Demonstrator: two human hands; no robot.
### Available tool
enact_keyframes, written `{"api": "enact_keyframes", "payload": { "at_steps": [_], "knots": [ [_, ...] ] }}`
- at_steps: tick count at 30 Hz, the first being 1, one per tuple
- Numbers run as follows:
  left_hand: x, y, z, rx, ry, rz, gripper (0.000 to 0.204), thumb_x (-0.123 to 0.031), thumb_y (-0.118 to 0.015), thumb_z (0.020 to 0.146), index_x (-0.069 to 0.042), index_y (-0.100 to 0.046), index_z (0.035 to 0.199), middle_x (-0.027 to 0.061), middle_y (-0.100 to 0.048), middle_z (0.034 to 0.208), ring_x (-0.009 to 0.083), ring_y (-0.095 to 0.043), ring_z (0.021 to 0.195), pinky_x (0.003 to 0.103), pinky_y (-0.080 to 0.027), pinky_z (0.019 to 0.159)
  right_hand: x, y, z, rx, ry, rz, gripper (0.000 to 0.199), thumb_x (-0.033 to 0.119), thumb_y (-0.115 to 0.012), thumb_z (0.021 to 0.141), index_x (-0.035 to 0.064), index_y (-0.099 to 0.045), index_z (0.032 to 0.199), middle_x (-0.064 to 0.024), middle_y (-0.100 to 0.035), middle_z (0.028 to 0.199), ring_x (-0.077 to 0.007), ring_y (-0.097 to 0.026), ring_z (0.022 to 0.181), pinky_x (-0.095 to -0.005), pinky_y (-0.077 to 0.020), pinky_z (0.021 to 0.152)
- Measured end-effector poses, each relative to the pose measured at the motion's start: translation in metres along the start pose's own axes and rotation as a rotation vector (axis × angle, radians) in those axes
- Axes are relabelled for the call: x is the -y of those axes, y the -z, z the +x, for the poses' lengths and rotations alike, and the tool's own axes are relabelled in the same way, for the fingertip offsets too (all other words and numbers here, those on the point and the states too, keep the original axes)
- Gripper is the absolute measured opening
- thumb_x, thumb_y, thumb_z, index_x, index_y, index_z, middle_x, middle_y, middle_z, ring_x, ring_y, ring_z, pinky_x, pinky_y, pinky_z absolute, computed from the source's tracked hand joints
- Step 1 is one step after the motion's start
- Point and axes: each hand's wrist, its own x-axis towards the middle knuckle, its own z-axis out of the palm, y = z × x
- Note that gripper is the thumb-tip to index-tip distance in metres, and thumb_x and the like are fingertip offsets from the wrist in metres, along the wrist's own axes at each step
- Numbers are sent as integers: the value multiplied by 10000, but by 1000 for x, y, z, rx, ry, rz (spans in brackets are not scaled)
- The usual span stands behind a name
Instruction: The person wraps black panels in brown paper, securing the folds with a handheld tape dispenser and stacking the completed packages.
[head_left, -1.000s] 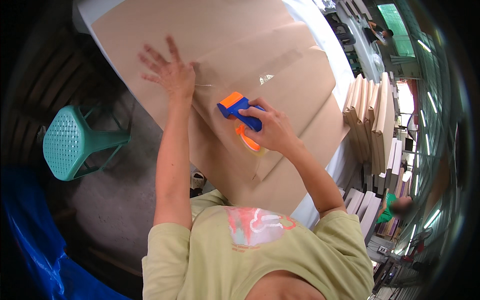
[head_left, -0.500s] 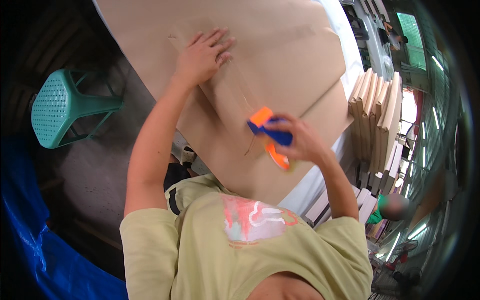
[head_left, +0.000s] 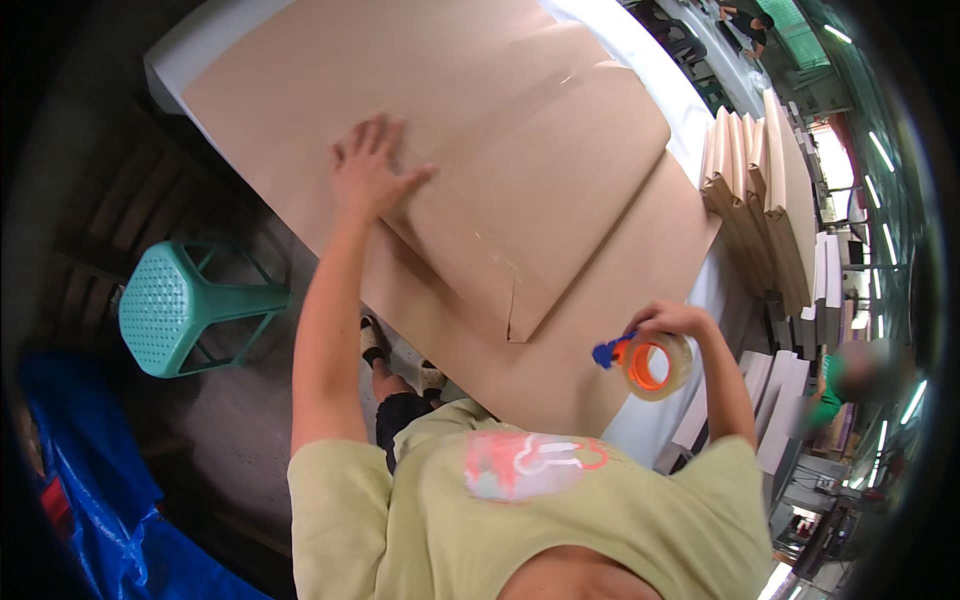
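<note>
Brown kraft paper (head_left: 280,95) covers most of the table, and a flat paper-wrapped package (head_left: 550,170) lies folded on it. My left hand (head_left: 368,175) rests on the paper at the package's left edge, fingers spread and nothing in them. A shiny strip of clear tape (head_left: 500,255) runs over the package's near part, towards its near corner. Over the right edge of the paper, my right hand (head_left: 672,320) grips a blue and orange tape dispenser (head_left: 630,362) with a roll of clear tape. The dispenser is held apart from the package.
A green plastic stool (head_left: 165,310) stands on the floor at left, near a blue tarp (head_left: 110,510). Several wrapped flat packages (head_left: 750,215) stand upright at the right. Long pale boards (head_left: 775,410) lie below them. Other people are farther off at right.
My right hand has carried the tape dispenser away from the package, to the right and nearer to me. My left hand has slid left and lower, fingers still spread.
</note>
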Motion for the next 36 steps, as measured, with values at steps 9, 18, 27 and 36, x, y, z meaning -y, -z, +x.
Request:
{"api": "enact_keyframes", "payload": {
  "at_steps": [9, 18, 27, 36],
  "knots": [
    [80, 14, 94, 305, 259, -181, 482, -508, -411, 905, -144, -618, 1145, 93, -619, 1097, 273, -602, 976, 460, -399, 904, -82, -163, 28, -1220, 612, 1773, 493, 215, -523, 811, 33, -411, 1255, -99, -595, 953, -144, -566, 589, -225, -467, 446],
    [69, -33, 202, 761, -90, -627, 475, -475, -523, 878, -78, -634, 1113, 88, -646, 801, 179, -588, 725, 335, -475, 718, 11, -136, 102, -1804, 36, 808, 364, 170, -510, 918, -41, -503, 1214, -95, -504, 1253, -210, -514, 1093, -329, -406, 952],
    [-22, -22, 245, 738, -237, -352, 651, -598, -488, 828, 32, -649, 859, 232, -639, 852, 363, -619, 835, 435, -479, 747, 132, -182, 179, -1208, 1051, 1713, 460, 354, -388, 910, 14, -499, 1199, -109, -501, 1250, -241, -415, 1192, -390, -288, 1042],
    [-129, -116, 349, 388, -917, -244, 313, -337, -552, 841, -110, -640, 1037, 125, -578, 1153, 289, -492, 1148, 623, -218, 1000, 424, -91, 226, -329, 748, 1163, 790, 166, -587, 826, 17, -114, 1440, -161, -269, 1460, -290, -310, 1325, -403, -278, 1068]
  ]
}}
